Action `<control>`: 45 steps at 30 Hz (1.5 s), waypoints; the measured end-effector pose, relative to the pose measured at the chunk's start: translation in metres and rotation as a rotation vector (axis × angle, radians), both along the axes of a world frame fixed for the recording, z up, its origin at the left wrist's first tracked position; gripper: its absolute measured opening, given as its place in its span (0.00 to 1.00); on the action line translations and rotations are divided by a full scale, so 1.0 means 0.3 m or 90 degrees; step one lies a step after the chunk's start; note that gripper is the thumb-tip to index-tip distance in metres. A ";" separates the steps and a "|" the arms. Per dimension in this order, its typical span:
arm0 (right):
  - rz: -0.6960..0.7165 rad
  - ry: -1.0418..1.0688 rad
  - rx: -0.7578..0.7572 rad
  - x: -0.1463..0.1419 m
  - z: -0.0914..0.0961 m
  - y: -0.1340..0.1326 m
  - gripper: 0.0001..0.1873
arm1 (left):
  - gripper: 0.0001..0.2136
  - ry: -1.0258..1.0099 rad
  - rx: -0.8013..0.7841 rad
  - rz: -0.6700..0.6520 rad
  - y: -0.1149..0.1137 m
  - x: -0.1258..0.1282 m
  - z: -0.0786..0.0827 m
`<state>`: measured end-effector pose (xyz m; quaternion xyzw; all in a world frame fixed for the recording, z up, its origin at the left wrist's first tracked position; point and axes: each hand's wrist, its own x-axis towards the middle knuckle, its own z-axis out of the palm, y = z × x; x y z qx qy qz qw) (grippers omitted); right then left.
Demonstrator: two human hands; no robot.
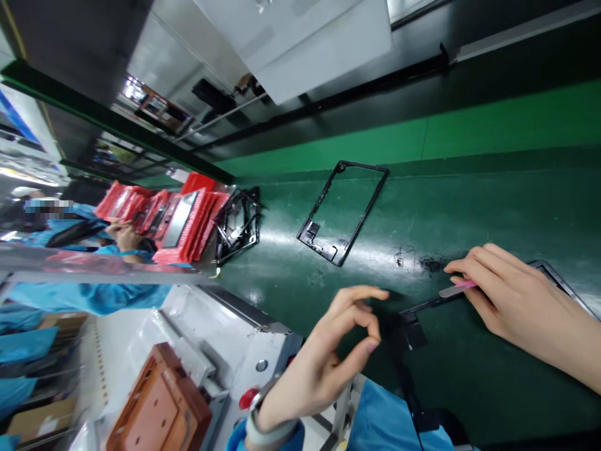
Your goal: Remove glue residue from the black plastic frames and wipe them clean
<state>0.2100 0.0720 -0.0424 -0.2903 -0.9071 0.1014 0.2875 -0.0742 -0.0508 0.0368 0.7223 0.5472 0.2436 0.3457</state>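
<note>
My right hand (511, 300) rests on a black rectangular frame (558, 285) lying on the green belt and pinches pink-handled tweezers (457, 289), whose tip points at the frame's edge. My left hand (331, 354) hovers just left of that frame's near corner (413, 326), thumb and forefinger curled into a loose pinch with nothing visible between them. A second black frame (342, 210) lies farther along the belt, untouched.
A stack of red trays (188, 219) and a pile of black frames (237, 222) sit further down the belt. A co-worker in a blue coat (94, 250) works there. A white press with a brown fixture (159, 401) stands beside the belt.
</note>
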 end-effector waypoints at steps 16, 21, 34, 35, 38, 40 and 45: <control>0.007 -0.001 0.010 0.003 0.005 0.005 0.07 | 0.06 0.227 0.069 0.051 0.016 0.050 -0.057; 0.005 -0.004 0.016 0.003 0.004 0.007 0.07 | 0.08 0.277 0.051 -0.005 -0.017 0.019 -0.055; 0.029 -0.083 0.135 0.006 0.017 -0.020 0.07 | 0.04 -0.040 0.067 -0.021 0.045 -0.015 -0.034; 0.046 -0.092 0.151 -0.008 0.028 -0.033 0.07 | 0.04 -0.106 0.056 -0.026 0.062 0.006 -0.047; 0.111 -0.058 0.081 -0.065 0.052 -0.085 0.09 | 0.04 -0.288 -0.024 -0.003 0.106 0.064 -0.091; 0.141 -0.018 0.011 -0.100 0.047 -0.116 0.10 | 0.07 -0.368 -0.085 0.042 0.124 0.087 -0.112; 0.152 0.004 0.000 -0.109 -0.012 -0.134 0.09 | 0.11 -0.260 -0.086 0.080 0.115 0.071 -0.096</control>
